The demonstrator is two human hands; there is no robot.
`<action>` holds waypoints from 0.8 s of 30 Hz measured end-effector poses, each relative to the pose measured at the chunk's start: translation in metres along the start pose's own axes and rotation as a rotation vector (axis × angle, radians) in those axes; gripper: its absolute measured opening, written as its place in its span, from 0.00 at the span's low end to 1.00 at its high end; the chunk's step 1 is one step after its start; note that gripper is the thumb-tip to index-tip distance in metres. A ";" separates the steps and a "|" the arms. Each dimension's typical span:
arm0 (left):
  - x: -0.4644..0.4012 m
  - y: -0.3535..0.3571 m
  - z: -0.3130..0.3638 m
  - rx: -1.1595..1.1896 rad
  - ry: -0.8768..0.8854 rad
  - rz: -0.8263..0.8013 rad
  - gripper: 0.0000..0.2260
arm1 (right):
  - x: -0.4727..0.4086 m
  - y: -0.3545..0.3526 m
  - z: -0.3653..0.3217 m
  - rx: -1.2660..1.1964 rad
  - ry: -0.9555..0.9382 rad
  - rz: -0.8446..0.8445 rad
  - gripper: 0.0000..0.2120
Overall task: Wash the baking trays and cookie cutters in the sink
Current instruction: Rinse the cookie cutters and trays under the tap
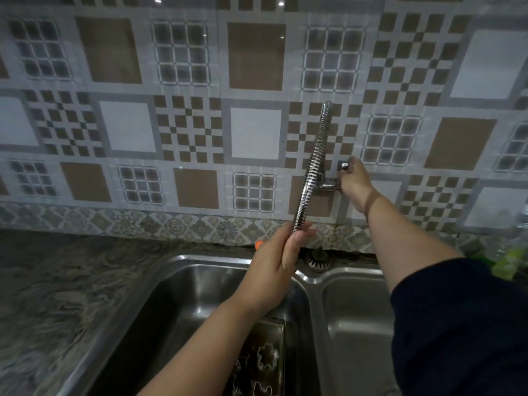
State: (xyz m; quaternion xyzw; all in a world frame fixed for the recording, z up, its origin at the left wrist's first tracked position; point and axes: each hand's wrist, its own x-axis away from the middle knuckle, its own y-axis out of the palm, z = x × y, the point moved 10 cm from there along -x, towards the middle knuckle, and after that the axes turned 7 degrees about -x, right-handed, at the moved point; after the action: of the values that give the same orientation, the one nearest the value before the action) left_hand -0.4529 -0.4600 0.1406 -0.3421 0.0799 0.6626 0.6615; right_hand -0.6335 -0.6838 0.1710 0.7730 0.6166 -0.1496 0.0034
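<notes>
Here, left hand [274, 267] closed around the lower end of the flexible metal faucet spout [310, 172], right hand [353, 181] gripping the tap handle [344, 166] at the tiled wall, baking tray [263, 358] with cookie cutters [267, 357] low in the left sink basin [177, 287].

The bare right steel basin [360, 324] lies open, while a dark baking tray [278, 332] with metal cookie cutters [267, 357] fills the left basin's [183, 292] floor.

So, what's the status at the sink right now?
Left hand gripping flexible spout. Right hand on tap handle. Cookie cutters in left basin. No water visible.
</notes>
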 end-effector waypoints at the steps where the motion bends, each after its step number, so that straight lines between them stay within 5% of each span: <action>1: -0.001 -0.002 0.002 -0.004 0.008 0.012 0.20 | -0.003 -0.002 0.001 -0.002 0.000 0.034 0.19; 4: 0.001 -0.008 0.005 -0.002 -0.016 0.022 0.12 | -0.001 -0.011 0.003 -0.009 -0.041 0.148 0.15; 11: 0.005 -0.012 0.013 0.031 -0.120 0.024 0.11 | 0.041 -0.027 -0.004 0.054 -0.247 0.226 0.11; 19: 0.006 -0.013 0.012 0.076 -0.152 0.041 0.11 | 0.102 0.001 0.021 0.069 -0.115 -0.026 0.31; 24: 0.007 -0.013 0.010 0.105 -0.162 0.075 0.10 | 0.171 0.053 0.035 0.264 -0.123 -0.248 0.17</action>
State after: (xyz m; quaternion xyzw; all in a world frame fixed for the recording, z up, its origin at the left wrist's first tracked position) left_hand -0.4434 -0.4472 0.1494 -0.2492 0.0733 0.7072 0.6575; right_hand -0.5574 -0.5407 0.0875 0.6741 0.6808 -0.2755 -0.0787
